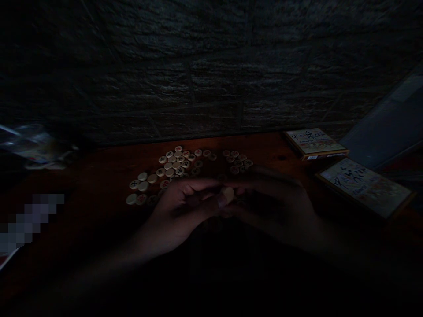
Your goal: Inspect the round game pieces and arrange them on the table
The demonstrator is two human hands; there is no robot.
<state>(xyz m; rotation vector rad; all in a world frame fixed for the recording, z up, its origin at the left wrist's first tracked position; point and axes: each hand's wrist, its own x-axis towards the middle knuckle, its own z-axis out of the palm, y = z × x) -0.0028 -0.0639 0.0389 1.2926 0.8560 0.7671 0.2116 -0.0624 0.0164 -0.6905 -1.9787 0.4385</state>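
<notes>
Close together in front of me, over the wooden table [211, 143], my two hands meet around a pale round Chinese chess piece [228, 194]. My left hand [180, 207] is closed, its thumb tip pressed against that piece. My right hand [277, 196] curls in from the other side with its fingertips near the same piece; deep shadow hides what its fingers hold. Behind my left hand lies a loose spread of Chinese chess pieces [177, 165], some marked in black or red, others plain side up. A smaller cluster of pieces [235, 154] lies behind my right hand.
Two flat printed boxes lie at the right, one box [313, 141] against the wall and another box [365, 185] nearer. A clear plastic item [35, 145] stands at the left, above a blurred-out patch. The dark stone wall [211, 79] borders the table's back edge.
</notes>
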